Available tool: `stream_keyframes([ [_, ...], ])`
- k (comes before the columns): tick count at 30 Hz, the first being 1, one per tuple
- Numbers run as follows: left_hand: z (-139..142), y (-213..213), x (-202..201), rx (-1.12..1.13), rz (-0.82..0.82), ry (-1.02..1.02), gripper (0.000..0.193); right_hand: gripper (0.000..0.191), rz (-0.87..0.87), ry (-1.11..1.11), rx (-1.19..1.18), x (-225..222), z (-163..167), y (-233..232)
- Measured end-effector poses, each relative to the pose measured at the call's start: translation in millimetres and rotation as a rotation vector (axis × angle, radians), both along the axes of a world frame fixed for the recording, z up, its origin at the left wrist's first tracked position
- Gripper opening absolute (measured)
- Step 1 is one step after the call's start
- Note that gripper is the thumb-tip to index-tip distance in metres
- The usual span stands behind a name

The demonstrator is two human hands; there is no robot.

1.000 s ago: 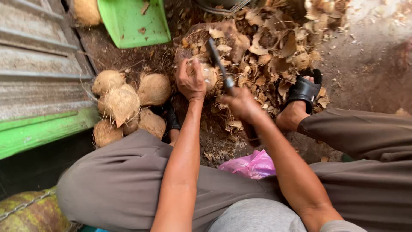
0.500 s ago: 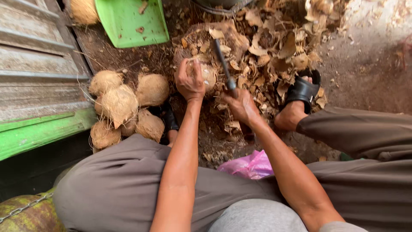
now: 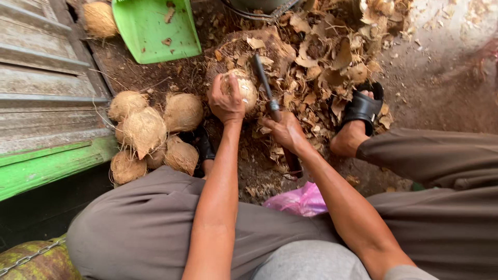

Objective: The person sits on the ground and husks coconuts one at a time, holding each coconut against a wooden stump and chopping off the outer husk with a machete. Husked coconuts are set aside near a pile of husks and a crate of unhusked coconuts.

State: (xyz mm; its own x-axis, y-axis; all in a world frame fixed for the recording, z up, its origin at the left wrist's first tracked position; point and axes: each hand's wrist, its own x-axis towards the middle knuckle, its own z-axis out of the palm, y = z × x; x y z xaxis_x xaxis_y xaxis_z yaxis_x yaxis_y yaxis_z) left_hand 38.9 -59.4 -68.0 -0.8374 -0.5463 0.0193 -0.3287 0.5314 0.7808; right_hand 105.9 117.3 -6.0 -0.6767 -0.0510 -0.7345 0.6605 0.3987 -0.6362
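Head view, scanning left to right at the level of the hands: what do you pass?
Wooden slats → pile of husked coconuts → left hand gripping a coconut → knife in the right hand → black sandal → bare ground.

coconut pile (image 3: 150,132) left of held coconut (image 3: 243,88) | knife (image 3: 265,83) right | husks (image 3: 332,52) behind

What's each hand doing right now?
Left hand: closed on coconut.
Right hand: closed on knife handle.
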Motion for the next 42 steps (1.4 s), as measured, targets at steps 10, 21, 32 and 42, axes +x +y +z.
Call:
stream_keyframes([
  [10,13.2,3.8,-9.3,0.234,0.148,-0.152,0.055,0.012,-0.006,0.039,-0.014,10.0,-24.9,-13.0],
  [21,-8.3,-10.2,-8.0,-0.001,-0.079,-0.034,0.074,0.02,-0.064,0.227,-0.067,-8.0,4.1,9.3],
  [32,1.9,-3.1,-19.6,0.139,0.181,-0.254,0.05,0.028,0.033,-0.086,0.022,-5.0,15.2,-6.7],
  [42,-6.3,4.4,-12.1,0.006,0.12,-0.12,0.048,0.032,-0.05,0.264,-0.09,-11.3,-12.5,-9.2],
])
